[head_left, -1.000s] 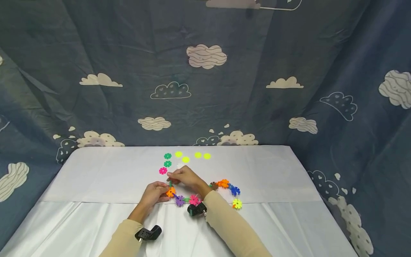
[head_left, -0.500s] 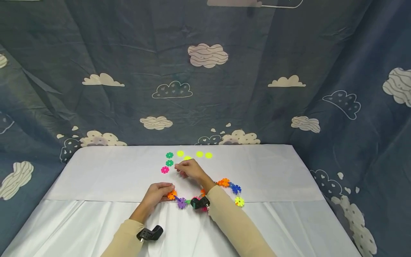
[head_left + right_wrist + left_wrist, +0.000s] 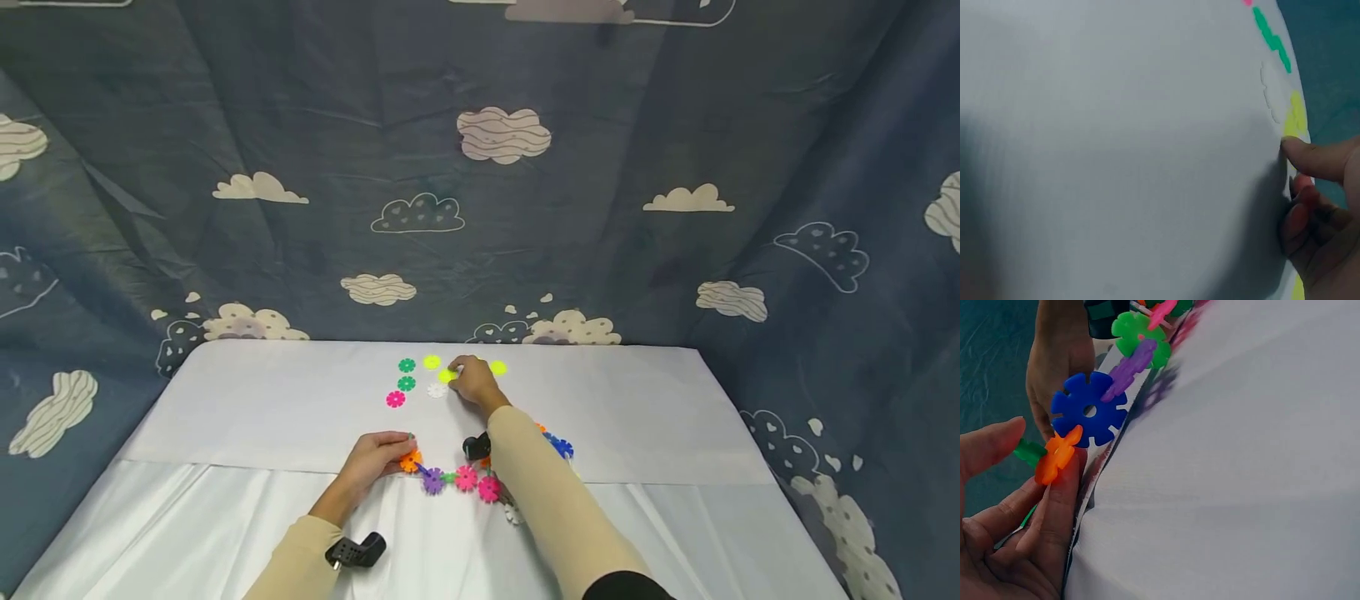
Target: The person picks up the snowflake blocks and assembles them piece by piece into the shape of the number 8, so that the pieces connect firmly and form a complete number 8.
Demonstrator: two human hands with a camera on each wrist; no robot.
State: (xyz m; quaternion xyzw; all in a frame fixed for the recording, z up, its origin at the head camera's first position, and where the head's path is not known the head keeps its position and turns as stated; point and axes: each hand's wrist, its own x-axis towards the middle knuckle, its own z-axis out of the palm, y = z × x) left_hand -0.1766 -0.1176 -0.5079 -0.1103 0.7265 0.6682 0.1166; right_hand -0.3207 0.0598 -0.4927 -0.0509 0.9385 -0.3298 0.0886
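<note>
the step in hand seems to be picking up a loose disc: the left hand (image 3: pixel 371 458) is steadying a chain of discs (image 3: pixel 467 477), its thumb and bent fingers clasping the end around an orange disc (image 3: pixel 1059 456), while the right hand (image 3: pixel 476 381) is touching a yellow disc (image 3: pixel 447 376) on the far part of the white cloth (image 3: pixel 262 408). whether the right fingers are clamping it, i cannot tell. the next move is probably calling for a flat pinch on that thin rim. the discs are looking like smooth moulded plastic; a blue disc (image 3: pixel 1089 410) is showing rim slots and a round centre hole. a white disc (image 3: pixel 437 390) is lying just beside the yellow one, nearly blending into the fabric.
</note>
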